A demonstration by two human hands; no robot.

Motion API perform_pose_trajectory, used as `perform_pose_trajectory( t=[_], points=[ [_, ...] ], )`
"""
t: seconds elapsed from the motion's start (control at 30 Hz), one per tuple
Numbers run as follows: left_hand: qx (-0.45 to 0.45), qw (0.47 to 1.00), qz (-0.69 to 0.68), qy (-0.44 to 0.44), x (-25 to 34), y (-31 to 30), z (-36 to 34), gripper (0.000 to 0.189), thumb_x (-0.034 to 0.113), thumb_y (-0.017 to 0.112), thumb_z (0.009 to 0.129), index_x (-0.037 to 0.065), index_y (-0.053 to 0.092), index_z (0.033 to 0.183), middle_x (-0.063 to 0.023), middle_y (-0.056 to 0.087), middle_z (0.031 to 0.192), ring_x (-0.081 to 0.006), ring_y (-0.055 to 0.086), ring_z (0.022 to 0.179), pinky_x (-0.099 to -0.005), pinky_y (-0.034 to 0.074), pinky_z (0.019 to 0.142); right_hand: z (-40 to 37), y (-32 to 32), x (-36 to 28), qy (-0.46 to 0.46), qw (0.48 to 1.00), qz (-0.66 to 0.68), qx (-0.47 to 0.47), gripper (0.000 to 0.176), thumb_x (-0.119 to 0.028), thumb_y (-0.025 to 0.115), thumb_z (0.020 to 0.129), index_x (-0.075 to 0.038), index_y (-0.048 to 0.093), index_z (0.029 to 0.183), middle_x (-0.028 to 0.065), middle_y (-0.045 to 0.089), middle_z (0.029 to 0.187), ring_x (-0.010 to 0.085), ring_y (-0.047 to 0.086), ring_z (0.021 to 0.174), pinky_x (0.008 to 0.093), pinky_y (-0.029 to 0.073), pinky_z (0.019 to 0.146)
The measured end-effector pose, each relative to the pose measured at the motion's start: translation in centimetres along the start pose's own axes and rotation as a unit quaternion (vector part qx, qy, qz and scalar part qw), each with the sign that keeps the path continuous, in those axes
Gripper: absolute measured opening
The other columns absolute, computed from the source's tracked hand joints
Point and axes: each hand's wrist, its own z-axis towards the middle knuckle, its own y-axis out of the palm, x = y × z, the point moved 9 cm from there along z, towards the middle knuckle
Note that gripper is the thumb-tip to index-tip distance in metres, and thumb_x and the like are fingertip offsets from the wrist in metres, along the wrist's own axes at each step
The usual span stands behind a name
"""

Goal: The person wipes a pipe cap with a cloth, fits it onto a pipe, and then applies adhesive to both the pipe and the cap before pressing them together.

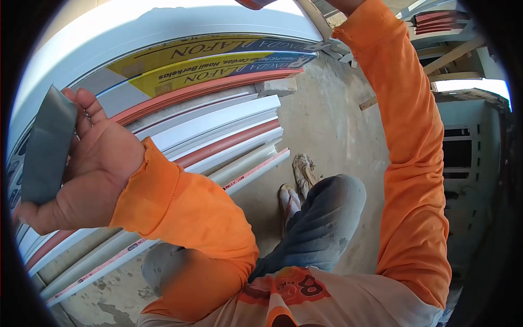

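Note:
At the left, my left hand (101, 158) has its palm turned toward me, with the fingers and thumb round a flat, dark grey rectangular plate (48, 144). The plate looks like a thin scraper blade, though its exact kind does not show. My right arm (406, 136) is raised toward the top edge. Only a bit of my right hand (347, 4) shows there, with its fingers out of frame. A small reddish-brown shape (253, 3) at the top edge is cut off. The white panel surface (180, 24) lies beyond my left hand.
Long yellow-and-blue printed packs (207, 65) of ceiling panels lie beside the white panel. Red and white strips (223, 147) and a pipe-like length (256, 171) run along the concrete floor (338, 109). My sandalled foot (289, 199) stands near their ends. A wooden stick (452, 57) slants at right.

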Motion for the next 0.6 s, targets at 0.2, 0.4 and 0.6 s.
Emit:
perform_pose_trajectory(
  t=[0.2, 0.4, 0.6],
  points=[
    [-0.141, 0.987, 0.060, -0.039, -3.7, 3.3, -6.3, 0.058, 0.044, 0.052, 0.074, 0.005, 0.048, 0.116, -0.0229, 0.046, 0.115, -0.0396, 0.053, 0.098, -0.0510, 0.046, 0.076, -19.6, -7.2, 23.2, 0.223, 0.950, -0.218, 0.017, 0.094, -0.055, 0.074, 0.067, -0.003, 0.039, 0.137, 0.0248, 0.056, 0.120, 0.0354, 0.057, 0.112, 0.0413, 0.047, 0.094],
    [-0.232, 0.962, 0.081, -0.120, -8.7, 5.0, -16.1, 0.065, 0.053, 0.045, 0.080, 0.004, 0.048, 0.123, -0.0271, 0.055, 0.109, -0.0444, 0.057, 0.094, -0.0482, 0.047, 0.078, -39.0, 2.1, 39.7, 0.401, 0.854, -0.279, -0.178, 0.097, -0.047, 0.079, 0.057, -0.016, 0.039, 0.140, 0.0207, 0.045, 0.126, 0.0396, 0.046, 0.120, 0.0439, 0.041, 0.102],
    [-0.357, 0.899, 0.209, -0.145, -17.2, 2.3, -28.0, 0.068, 0.060, 0.055, 0.083, 0.009, 0.045, 0.127, -0.0148, 0.056, 0.119, -0.0368, 0.060, 0.101, -0.0499, 0.052, 0.073, -45.2, 7.1, 47.0, 0.366, 0.903, -0.204, -0.099, 0.095, -0.042, 0.083, 0.057, -0.018, 0.039, 0.138, 0.0191, 0.041, 0.129, 0.0376, 0.044, 0.121, 0.0452, 0.043, 0.097]
  ],
)
